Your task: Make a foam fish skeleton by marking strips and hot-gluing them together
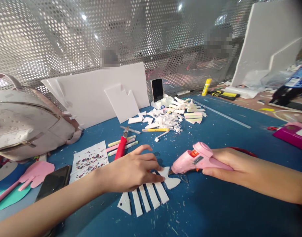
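A white foam fish-skeleton shape lies on the blue table, with a triangular head at its left, several rib strips and a tail at its right. My left hand rests over its upper part, thumb and fingertips at the tail's base, hiding the spine; the fingers are apart and press on the foam. My right hand is wrapped round the handle of a pink glue gun. The gun points left, its nozzle at the tail beside my left fingertips.
Behind lie foam scraps, a phone and white boards. A red cutter, markers and a speckled sheet are left of centre. A bag stands far left, a glue stick back right, a magenta object far right.
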Demonstrator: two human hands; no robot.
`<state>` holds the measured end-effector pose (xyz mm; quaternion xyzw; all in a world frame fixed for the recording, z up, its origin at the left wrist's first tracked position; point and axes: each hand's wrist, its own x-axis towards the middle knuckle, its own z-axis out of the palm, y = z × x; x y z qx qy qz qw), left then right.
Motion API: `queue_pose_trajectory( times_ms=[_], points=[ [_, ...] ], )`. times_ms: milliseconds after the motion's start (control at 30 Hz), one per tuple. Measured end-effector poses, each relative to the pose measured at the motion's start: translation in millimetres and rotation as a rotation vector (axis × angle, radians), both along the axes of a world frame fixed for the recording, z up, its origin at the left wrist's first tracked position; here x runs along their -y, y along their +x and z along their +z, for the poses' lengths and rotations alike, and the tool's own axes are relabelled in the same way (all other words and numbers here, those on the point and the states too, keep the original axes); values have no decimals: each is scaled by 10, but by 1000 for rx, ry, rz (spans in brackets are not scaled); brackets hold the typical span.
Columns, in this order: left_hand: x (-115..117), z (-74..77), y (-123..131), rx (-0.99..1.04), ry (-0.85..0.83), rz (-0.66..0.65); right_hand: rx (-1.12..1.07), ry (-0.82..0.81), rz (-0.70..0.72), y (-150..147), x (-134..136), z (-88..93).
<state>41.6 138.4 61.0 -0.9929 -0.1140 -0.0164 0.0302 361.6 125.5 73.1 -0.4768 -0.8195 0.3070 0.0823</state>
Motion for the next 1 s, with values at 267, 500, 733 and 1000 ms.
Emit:
queue_pose_trajectory(
  times_ms=[267, 500, 733, 1000],
  points=[
    [5, 7, -8, -11, 2, -4, -38, 38, 18, -4, -16, -33],
    [1, -12, -8, -21, -14, 9, -16, 80, 9, 117, -39, -207],
    [-1, -13, -13, -17, -8, 0, -49, -18, 25, 124, -39, -210],
    [-3, -12, -16, -24, -12, -5, -82, 58, 27, 112, -38, -246]
  ],
)
